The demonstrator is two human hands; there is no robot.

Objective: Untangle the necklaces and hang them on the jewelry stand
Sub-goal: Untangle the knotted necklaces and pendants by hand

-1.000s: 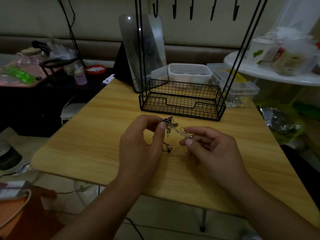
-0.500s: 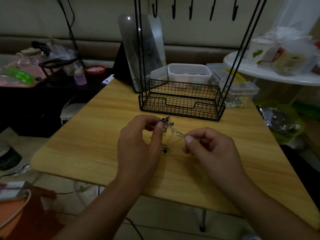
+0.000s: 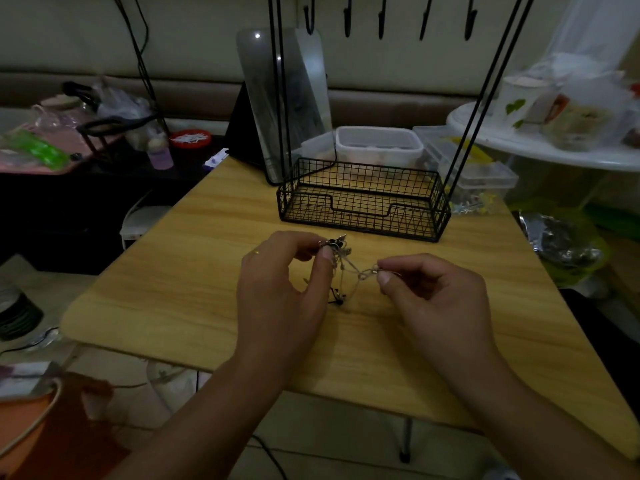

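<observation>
A small tangle of thin necklaces (image 3: 341, 261) hangs just above the wooden table (image 3: 194, 292), with a dark pendant dangling below it. My left hand (image 3: 282, 289) pinches the knotted clump at its top between thumb and forefinger. My right hand (image 3: 433, 296) pinches a pale chain strand and holds it out to the right of the clump. The black wire jewelry stand (image 3: 363, 206) rises behind the hands, its basket base on the table and several bare hooks (image 3: 381, 19) along the top edge of the view.
A tilted mirror (image 3: 280, 98) leans behind the stand's left corner. Clear plastic boxes (image 3: 379, 145) sit at the table's far edge. A cluttered white round table (image 3: 540, 147) is at right, a dark shelf with bottles at left. Floor and cables lie below the near edge.
My right hand has pulled the chain strand farther right, away from the clump, so the strand is stretched longer. My left hand has stayed pinching the knot in nearly the same place.
</observation>
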